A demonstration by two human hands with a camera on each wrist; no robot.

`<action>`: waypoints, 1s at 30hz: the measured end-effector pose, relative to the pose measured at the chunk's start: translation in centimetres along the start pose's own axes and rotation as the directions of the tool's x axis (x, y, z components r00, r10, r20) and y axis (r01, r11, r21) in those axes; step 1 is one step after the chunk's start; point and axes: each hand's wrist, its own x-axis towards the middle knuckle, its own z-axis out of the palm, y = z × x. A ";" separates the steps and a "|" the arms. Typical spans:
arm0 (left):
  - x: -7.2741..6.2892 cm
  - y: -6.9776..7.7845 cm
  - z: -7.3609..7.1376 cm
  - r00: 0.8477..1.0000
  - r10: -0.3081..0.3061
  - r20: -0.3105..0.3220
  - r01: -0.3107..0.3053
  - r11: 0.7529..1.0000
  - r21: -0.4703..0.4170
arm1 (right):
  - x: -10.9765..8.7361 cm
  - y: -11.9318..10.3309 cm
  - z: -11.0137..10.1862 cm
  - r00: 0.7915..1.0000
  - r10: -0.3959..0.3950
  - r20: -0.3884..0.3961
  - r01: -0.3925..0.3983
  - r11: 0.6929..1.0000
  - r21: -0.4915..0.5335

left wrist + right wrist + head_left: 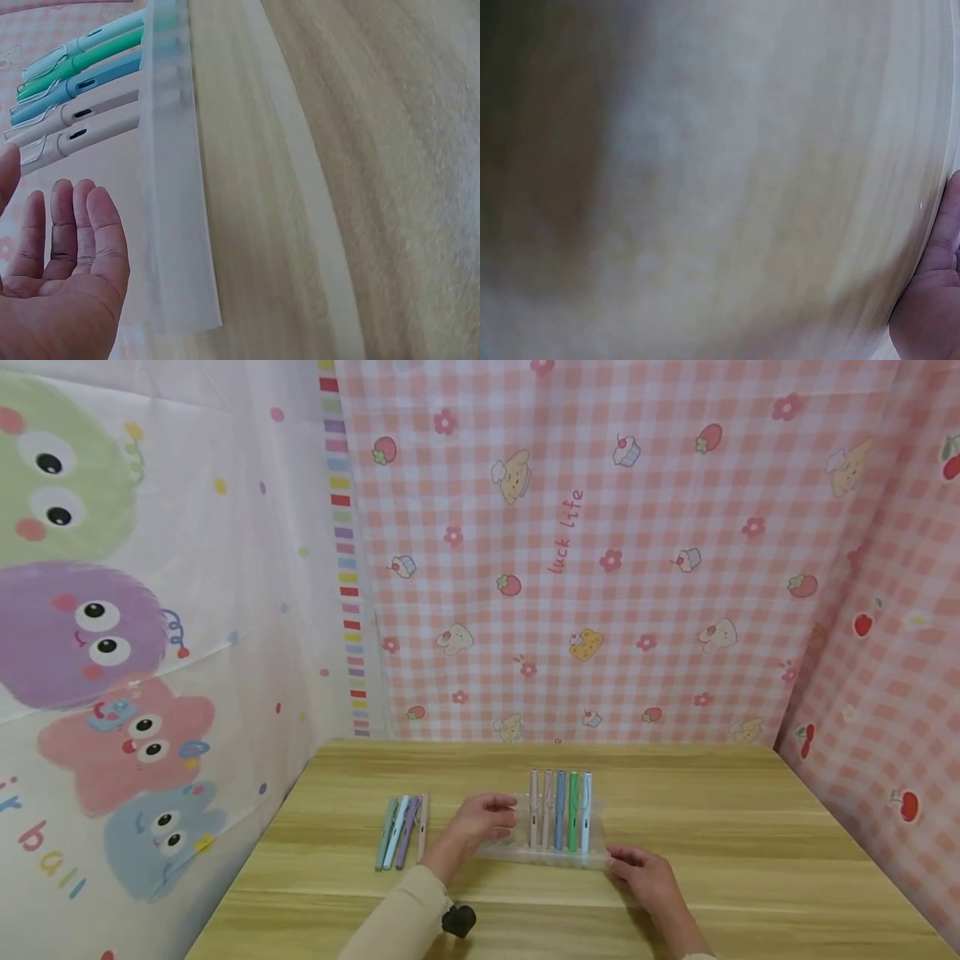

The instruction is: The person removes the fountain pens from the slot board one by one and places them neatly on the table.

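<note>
From the head view your left hand (486,817) and right hand (647,870) flank the clear pen tray (551,853) mid-tabletop (750,827); the left wrist view shows fingers (64,225) straight and apart beside it; the right wrist view, mostly blur, leaves the right hand's state untellable.

A pale wooden surface (750,827) stands in a corner of pink gingham cloth (600,568) and a white cartoon-monster sheet (150,610).
</note>
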 end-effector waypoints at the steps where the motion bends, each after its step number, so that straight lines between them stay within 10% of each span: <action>1: 0.0 -0.1 0.1 1.000 0.000 -0.006 0.000 1.000 -0.001 | 0.0 0.0 0.0 1.000 -0.003 0.003 0.003 1.000 -0.002; 14: 0.0 -1.2 1.4 0.998 0.051 -0.031 -0.053 0.996 -0.069 | -0.2 -0.1 0.0 1.000 -0.005 0.006 0.005 1.000 0.003; 30: 0.8 -1.9 2.7 0.990 0.088 -0.110 -0.083 0.995 0.047 | -0.1 -0.1 0.0 1.000 -0.009 0.013 0.009 1.000 0.000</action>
